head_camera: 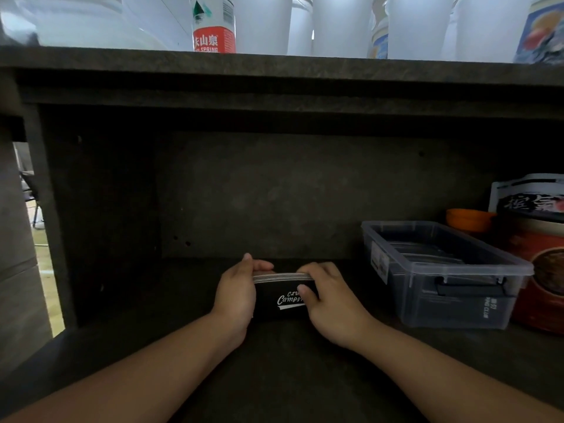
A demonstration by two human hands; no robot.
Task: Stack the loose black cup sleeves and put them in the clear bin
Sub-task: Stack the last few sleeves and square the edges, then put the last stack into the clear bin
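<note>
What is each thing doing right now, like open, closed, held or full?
Sleeves: stacked, standing on edge on the shelf, gripped at both ends.
Left hand: holds the stack's left end.
Right hand: holds the stack's right end.
Bin: open, no lid on, dark sleeves already inside.
Bottle: upright on the top shelf; cap out of view.

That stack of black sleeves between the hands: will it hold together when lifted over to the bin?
Probably only while squeezed: the stack of black sleeves shows many thin separate edges on top, so loose layers could fan out or slip. Likely light, being flat card. Both the left hand and right hand clamp its ends, which suggests it needs that grip.
</note>
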